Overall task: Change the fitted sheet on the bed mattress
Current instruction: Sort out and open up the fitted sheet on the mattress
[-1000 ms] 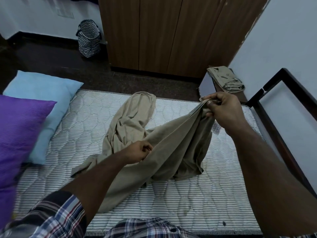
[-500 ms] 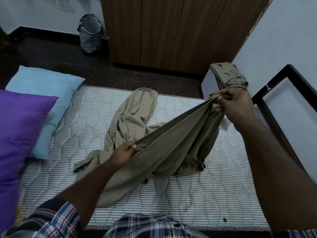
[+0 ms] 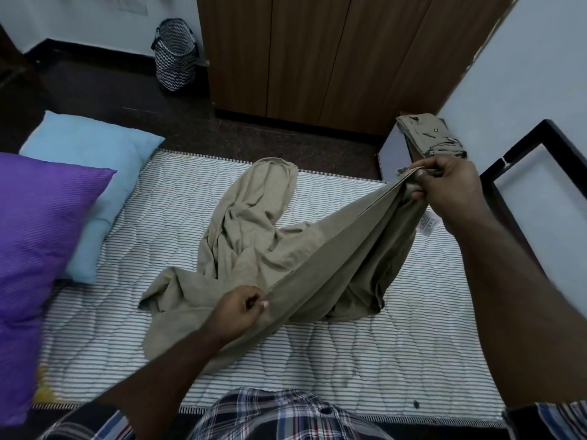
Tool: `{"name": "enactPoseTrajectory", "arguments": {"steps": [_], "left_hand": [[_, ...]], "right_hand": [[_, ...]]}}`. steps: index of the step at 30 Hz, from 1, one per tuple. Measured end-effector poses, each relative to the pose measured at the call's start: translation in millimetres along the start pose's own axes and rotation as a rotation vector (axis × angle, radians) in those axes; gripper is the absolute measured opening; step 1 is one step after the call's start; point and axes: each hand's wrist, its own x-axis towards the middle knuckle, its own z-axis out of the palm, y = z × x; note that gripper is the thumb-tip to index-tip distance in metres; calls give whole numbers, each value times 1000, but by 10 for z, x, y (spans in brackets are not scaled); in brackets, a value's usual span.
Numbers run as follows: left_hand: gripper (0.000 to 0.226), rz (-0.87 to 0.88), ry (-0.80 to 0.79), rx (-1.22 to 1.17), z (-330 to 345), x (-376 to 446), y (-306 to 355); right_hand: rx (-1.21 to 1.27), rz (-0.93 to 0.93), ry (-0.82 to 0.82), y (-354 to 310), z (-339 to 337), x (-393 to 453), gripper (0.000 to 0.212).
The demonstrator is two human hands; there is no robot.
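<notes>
A beige fitted sheet (image 3: 254, 242) lies bunched on the bare striped mattress (image 3: 349, 360). My right hand (image 3: 451, 188) grips one end of the sheet's hem, lifted above the mattress near the right side. My left hand (image 3: 241, 309) pinches the same hem lower down, near the middle front. The hem runs taut between the two hands. A white label (image 3: 427, 223) hangs from the sheet below my right hand. The rest of the sheet trails toward the far edge of the mattress.
A purple pillow (image 3: 38, 249) and a light blue pillow (image 3: 92, 173) lie at the left end. A dark bed frame (image 3: 514, 144) stands at the right. Folded beige cloth (image 3: 428, 134) rests on a stand beyond. A wooden wardrobe (image 3: 317, 52) and a patterned basket (image 3: 174, 55) stand across the floor.
My right hand has moved up and to the right with the sheet's hem. My left hand has slid along the hem, and the edge between them is now stretched tighter.
</notes>
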Motion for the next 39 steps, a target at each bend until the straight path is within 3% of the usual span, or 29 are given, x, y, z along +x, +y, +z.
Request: {"name": "enactPoseTrajectory", "arguments": {"steps": [3,6,10,12,16,18,21,23,24,26,28,29,30,32,34,36,37,39], "left_hand": [[18,-48,84,38,-28,46,-87],[13,-121,66,104,-52,140,-146],[22,-343,281,68,-445,584,37],[27,-350,318,85,-809,1017,307],[25,-206,282,104,-1527,1812,1296],[21,-68,365,16,-1854,2067,1972],[20,312,730,-123,-2206,2202,2946],[22,483,902,-125,-2166,2160,3196],[21,472,892,-120,-2080,2151,3141],[19,285,678,38,-1816,2179,2670],[22,8,317,370,-1633,2161,2025],[23,-92,219,458,-1637,2121,1813],[21,-148,204,454,-1671,2076,1726],[20,-109,370,300,-1741,2057,1841],[21,82,574,184,-1760,2030,2142],[19,241,651,69,-1701,1963,2348],[17,249,616,64,-1675,1931,2345],[17,111,458,181,-1637,1888,2137]], "right_hand": [[-14,2,-1,36,-8,2,14],[-30,0,19,81,-32,16,16],[-75,24,126,176,-125,27,14],[-116,112,175,344,-183,49,14],[-9,248,222,501,-416,242,18],[-79,73,423,102,-717,381,17],[-43,-312,920,-787,-1339,626,27],[6,-490,1128,-1069,-1615,685,29],[-34,-512,1136,-1075,-1616,625,28],[-198,-398,917,-741,-1386,448,20],[-390,-57,420,-83,-1029,283,15],[-434,124,192,183,-902,177,17],[-396,199,68,356,-850,76,22],[-278,153,187,400,-961,99,27],[-244,24,490,71,-1191,133,21],[-196,-156,726,-230,-1418,235,27],[-183,-150,752,-201,-1466,284,29],[-258,-40,547,47,-1407,283,30]]}}
